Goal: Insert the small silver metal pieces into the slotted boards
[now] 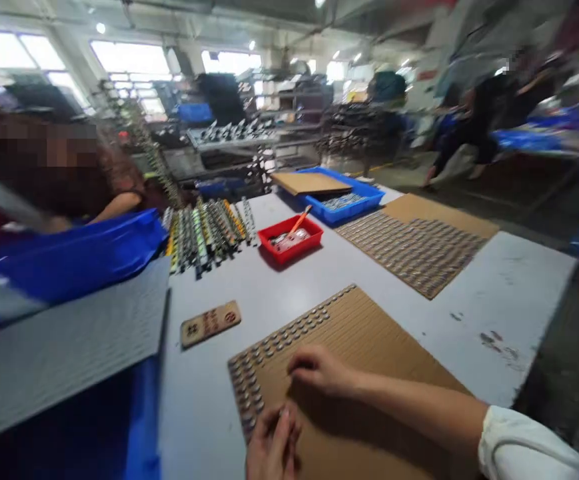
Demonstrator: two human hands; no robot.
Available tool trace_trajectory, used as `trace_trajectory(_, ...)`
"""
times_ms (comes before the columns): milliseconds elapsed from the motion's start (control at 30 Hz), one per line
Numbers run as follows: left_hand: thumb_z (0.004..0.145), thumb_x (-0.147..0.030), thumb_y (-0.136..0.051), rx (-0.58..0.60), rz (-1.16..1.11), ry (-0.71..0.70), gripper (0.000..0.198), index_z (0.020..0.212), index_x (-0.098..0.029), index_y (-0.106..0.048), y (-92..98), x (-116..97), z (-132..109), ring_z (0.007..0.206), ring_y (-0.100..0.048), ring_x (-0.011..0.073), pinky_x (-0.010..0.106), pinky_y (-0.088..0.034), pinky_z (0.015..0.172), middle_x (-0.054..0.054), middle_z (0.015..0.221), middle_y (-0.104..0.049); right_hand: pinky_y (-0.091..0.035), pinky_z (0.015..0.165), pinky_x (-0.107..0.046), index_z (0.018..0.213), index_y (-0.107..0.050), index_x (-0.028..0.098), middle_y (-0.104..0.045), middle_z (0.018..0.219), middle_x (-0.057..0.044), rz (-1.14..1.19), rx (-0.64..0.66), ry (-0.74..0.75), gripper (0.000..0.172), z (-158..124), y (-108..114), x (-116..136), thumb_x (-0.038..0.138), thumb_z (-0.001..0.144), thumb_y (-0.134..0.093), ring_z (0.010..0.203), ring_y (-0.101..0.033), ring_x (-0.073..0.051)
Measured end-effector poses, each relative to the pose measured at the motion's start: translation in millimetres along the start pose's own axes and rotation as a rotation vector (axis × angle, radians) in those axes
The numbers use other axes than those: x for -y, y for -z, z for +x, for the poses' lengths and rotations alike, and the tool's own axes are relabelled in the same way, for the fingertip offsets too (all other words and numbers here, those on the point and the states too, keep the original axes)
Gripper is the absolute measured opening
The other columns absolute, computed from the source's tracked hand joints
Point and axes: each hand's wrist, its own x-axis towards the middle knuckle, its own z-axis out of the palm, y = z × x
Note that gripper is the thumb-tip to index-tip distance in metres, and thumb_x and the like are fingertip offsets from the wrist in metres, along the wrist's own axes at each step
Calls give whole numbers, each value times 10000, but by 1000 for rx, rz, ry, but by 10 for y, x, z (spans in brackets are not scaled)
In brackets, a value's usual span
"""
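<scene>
Two bare hands work at the near edge of a grey bench (494, 300), over a brown cardboard sheet (369, 380). Small round metal studs (274, 343) stand in rows along the sheet's left and far edges. The right hand (319, 370), coming from a white sleeve (524, 447), curls at the stud rows. The left hand (272, 443), fingers bunched, lies just beside them; whether either grip is closed on a stud cannot be told.

Beyond: a small wooden tag (210, 323), a red tray (290, 250), a blue crate (354, 207), and a second studded sheet (409, 250) to the right. Bundled striped rods (206, 233) lie far left. A co-worker's arm (114, 207) shows left, behind blue plastic sheeting (69, 260) and a grey perforated board (59, 353).
</scene>
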Motion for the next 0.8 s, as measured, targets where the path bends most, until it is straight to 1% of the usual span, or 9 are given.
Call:
trace_trajectory(33, 534, -293, -872, 20, -37, -8, 384, 837, -197, -658, 49, 16, -15, 692, -595, 112, 262, -515, 711, 0, 826, -635, -477, 778, -251, 876, -697, 172, -688, 857, -12, -1, -2, -8, 177, -4, 11, -14, 209, 772, -559, 819, -611, -147)
trace_trajectory(67, 501, -296, -885, 48, -88, -21, 432, 857, -195, -662, 85, 27, -30, 675, -582, 90, 241, -506, 708, -11, 837, -628, -476, 771, -258, 884, -687, 158, -684, 855, -25, -3, -6, -17, 182, 0, 21, -33, 218, 790, -544, 815, -608, -147)
trace_trajectory(133, 538, -281, -868, 55, -112, -18, 405, 868, -181, -655, 119, 39, -54, 659, -569, 73, 217, -485, 684, -15, 830, -613, -475, 753, -267, 900, -673, 145, -682, 857, -43, -16, 4, -27, 200, 24, 37, -72, 250, 830, -517, 809, -609, -149)
trace_trajectory(267, 627, -263, -821, 68, -164, -9, 336, 884, -167, -627, 116, 58, -66, 650, -551, 73, 218, -465, 672, -15, 792, -591, -466, 727, -281, 901, -666, 154, -688, 838, -50, -92, 20, 4, 191, 94, 19, -99, 278, 846, -532, 775, -611, -158)
trace_trajectory(400, 670, -277, -790, 85, -187, 9, 303, 885, -159, -612, 122, 92, -66, 647, -537, 79, 217, -446, 654, -7, 762, -590, -454, 693, -269, 888, -667, 166, -676, 806, -35, -184, 54, 77, 183, 190, -119, -80, 289, 854, -536, 731, -596, -148)
trace_trajectory(600, 649, -324, -802, 98, -189, 12, 332, 867, -152, -619, 133, 129, -78, 621, -521, 78, 212, -413, 614, 4, 742, -602, -451, 699, -260, 891, -658, 162, -666, 829, -43, -300, 77, 180, 177, 349, -386, -88, 241, 874, -500, 751, -594, -145)
trace_trajectory(800, 689, -295, -774, 116, -196, 13, 288, 868, -144, -607, 135, 152, -79, 636, -514, 83, 215, -415, 605, 12, 739, -594, -434, 702, -242, 907, -655, 163, -637, 856, -53, -445, 74, 237, 195, 406, -484, -135, 241, 918, -477, 760, -575, -141)
